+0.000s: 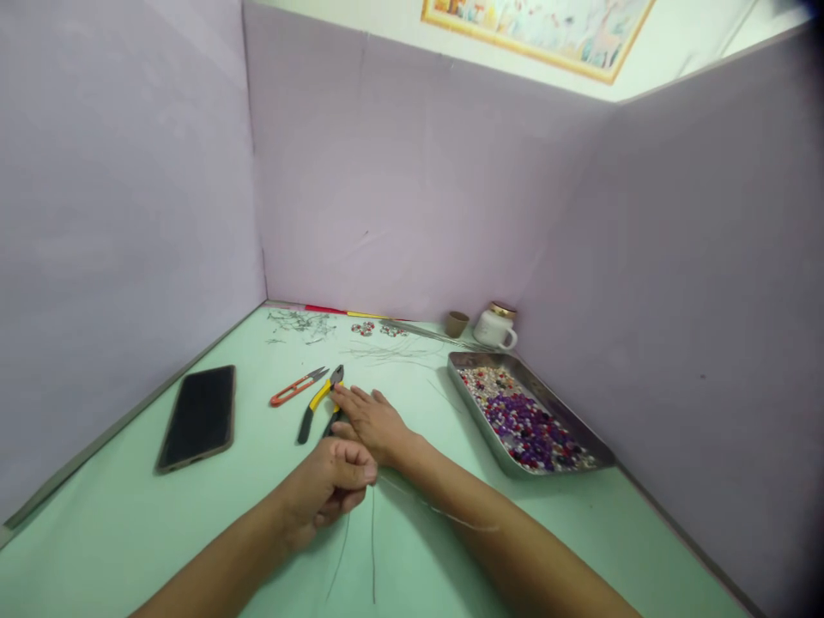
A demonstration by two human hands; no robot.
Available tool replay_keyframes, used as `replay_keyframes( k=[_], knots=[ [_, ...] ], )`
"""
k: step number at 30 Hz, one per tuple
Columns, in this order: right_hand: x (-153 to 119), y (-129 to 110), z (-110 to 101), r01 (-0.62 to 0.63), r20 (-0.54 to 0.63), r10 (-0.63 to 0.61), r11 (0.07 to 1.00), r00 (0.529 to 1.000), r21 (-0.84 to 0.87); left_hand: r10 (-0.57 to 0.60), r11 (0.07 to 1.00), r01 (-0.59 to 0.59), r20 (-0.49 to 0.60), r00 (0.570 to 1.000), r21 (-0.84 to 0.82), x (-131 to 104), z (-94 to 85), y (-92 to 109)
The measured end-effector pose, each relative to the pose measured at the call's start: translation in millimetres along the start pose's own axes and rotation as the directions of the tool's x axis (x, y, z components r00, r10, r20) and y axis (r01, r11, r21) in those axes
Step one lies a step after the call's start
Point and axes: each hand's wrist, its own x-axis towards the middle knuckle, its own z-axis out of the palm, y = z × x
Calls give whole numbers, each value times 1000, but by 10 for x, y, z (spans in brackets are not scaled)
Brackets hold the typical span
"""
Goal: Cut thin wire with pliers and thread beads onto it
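Observation:
My left hand (338,482) is closed in a pinch above the front of the table. Thin wires (373,549) run from its fingers, some hanging down toward the table and one trailing right across my right forearm. My right hand (373,421) reaches out just beyond it, palm down, with fingers stretched over the pliers (315,404). These pliers have yellow and black handles; one handle is partly covered by the fingers. Left of them lie orange thread snips (297,386) with their blades pointing away from me.
A dark phone (198,419) lies at the left. On the right stands a metal tray (480,433) of purple, red and pale beads. A brown cup (457,324), a white lidded mug (495,328), wire scraps (299,324) and small beaded pieces (362,329) sit along the back partition.

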Motion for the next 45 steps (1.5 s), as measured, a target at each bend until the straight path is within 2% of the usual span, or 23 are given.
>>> replay_keyframes(
  k=[2, 5, 7, 10, 12, 14, 17, 20, 23, 29, 35, 40, 45],
  knots=[
    [-51, 57, -124, -6, 7, 6, 1000, 1000, 17, 4, 1000, -4, 4, 1000, -8, 3, -7, -1],
    [-297, 221, -478, -2, 5, 2, 1000, 1000, 31, -6, 1000, 6, 7, 1000, -8, -1, -14, -12],
    [-555, 399, -784, -100, -40, 103, 992, 994, 75, -6, 1000, 7, 10, 1000, -13, 5, -12, -34],
    [-972, 775, -1166, -339, -188, 345, 939, 920, 63, 5, 999, -5, 11, 1000, -38, 39, -1, -86],
    [-1210, 1079, -1290, -492, -207, 489, 869, 847, 41, 8, 998, -9, -8, 1000, -56, 74, 0, -121],
    [-1392, 1386, -1309, -640, -66, 638, 768, 767, -13, 6, 996, -8, -31, 1000, -88, 111, -16, -151],
    [-1545, 1770, -1220, -732, 38, 733, 680, 679, -24, -2, 984, -7, -45, 999, -178, 157, -74, -187],
    [-1577, 2001, -1087, -776, 101, 772, 631, 627, -10, -10, 972, -6, -68, 998, -234, 179, -136, -209],
    [-1567, 2095, -980, -800, 151, 790, 600, 595, 15, -34, 965, 5, -108, 994, -262, 179, -153, -208],
    [-1611, 2091, -958, -802, 164, 789, 596, 592, 31, -41, 974, 10, -134, 990, -228, 178, -104, -173],
    [-1570, 2020, -994, -767, 131, 758, 641, 639, 31, -55, 983, 30, -133, 990, -181, 184, -103, -163],
    [-1497, 1983, -966, -778, 95, 776, 628, 624, -12, -55, 983, 33, -122, 991, -179, 180, -115, -178],
    [-1483, 1945, -954, -776, 116, 772, 630, 624, -22, -44, 985, 23, -123, 991, -172, 188, -122, -185]
  ],
)
